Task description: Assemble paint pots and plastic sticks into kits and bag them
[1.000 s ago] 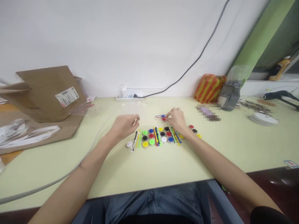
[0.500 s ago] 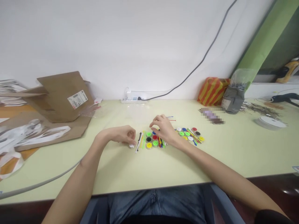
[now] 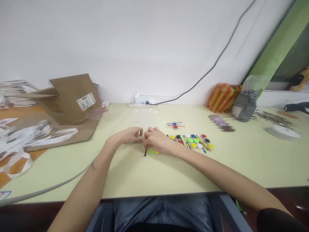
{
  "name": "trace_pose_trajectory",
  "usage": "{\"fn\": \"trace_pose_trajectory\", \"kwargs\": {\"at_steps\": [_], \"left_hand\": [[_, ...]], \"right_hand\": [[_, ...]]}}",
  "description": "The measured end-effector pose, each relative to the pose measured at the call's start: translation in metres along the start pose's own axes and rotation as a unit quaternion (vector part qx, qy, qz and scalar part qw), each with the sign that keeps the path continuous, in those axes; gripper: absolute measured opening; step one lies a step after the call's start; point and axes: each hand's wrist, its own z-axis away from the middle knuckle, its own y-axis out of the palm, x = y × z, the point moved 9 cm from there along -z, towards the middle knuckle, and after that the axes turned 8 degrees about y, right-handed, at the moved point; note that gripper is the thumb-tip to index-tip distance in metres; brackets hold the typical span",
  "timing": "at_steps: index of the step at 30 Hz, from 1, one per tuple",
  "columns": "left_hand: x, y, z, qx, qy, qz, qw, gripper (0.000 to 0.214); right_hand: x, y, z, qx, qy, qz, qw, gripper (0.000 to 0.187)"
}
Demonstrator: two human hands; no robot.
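Left hand [image 3: 129,135] and right hand [image 3: 156,140] meet, fingers [image 3: 147,132] curled narrow, any held item hidden, just above a thin black plastic stick [image 3: 145,152] on the pale green table [image 3: 120,174], beside rows of round coloured plastic discs [image 3: 193,141].

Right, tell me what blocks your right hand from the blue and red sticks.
Nothing visible: only bare tabletop lies between the right hand and the blue and red sticks; the coloured discs sit beside that path.
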Motion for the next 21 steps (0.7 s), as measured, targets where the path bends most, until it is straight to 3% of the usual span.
{"fn": "trace_pose_trajectory", "kwargs": {"at_steps": [5, 9, 11, 16, 21], "left_hand": [[-0.005, -0.013, -0.003, -0.102, 0.030, -0.034, 0.994, 0.012], [-0.026, -0.028, -0.002, -0.221, 0.064, 0.022, 0.973, 0.014], [-0.038, -0.028, -0.003, -0.252, 0.084, 0.053, 0.963, 0.018], [-0.063, -0.012, -0.009, -0.275, 0.127, 0.147, 0.942, 0.018], [-0.074, 0.002, -0.014, -0.271, 0.144, 0.251, 0.918, 0.028]], "right_hand": [[0.000, -0.007, -0.002, -0.036, -0.015, -0.042, 0.998, 0.014], [-0.007, -0.030, 0.009, -0.106, -0.003, -0.134, 0.985, 0.011], [-0.015, -0.042, 0.020, -0.146, 0.024, -0.187, 0.971, 0.012], [-0.054, -0.057, 0.054, -0.270, 0.134, -0.303, 0.904, 0.007], [-0.091, -0.041, 0.071, -0.322, 0.227, -0.415, 0.820, 0.013]]}}
